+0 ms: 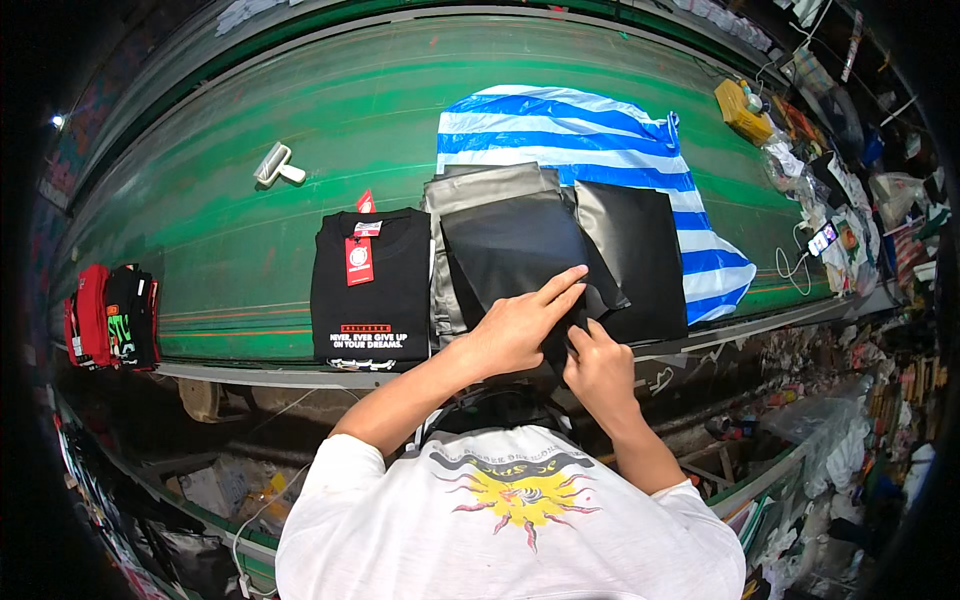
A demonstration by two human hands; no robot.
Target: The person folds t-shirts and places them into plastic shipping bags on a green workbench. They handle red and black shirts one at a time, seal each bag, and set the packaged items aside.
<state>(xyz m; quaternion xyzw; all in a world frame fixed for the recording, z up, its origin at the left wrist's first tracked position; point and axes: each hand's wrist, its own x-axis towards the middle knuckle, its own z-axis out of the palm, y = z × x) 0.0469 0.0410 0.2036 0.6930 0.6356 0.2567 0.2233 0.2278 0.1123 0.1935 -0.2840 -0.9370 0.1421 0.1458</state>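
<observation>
My left hand point(522, 327) rests on a black glossy sheet point(505, 235), index and middle fingers stretched across its lower right part. Just right of it, my right hand point(595, 358) pinches the sheet's folded lower edge. Silvery-grey sheets point(450, 190) lie underneath, with another black piece point(640, 255) to the right. A folded black T-shirt point(370, 285) with a red tag and printed front sits left of the pile. Behind, a blue-and-white striped plastic sheet point(550, 130) is spread on the green worktop point(220, 250).
A white-handled roller point(273, 164) lies at back left, and folded red and black garments point(95, 315) at far left. Cluttered bags, a yellow container point(743, 108) and a phone with a white cable point(822, 238) line the right. Rails and scraps are below the worktop's front edge.
</observation>
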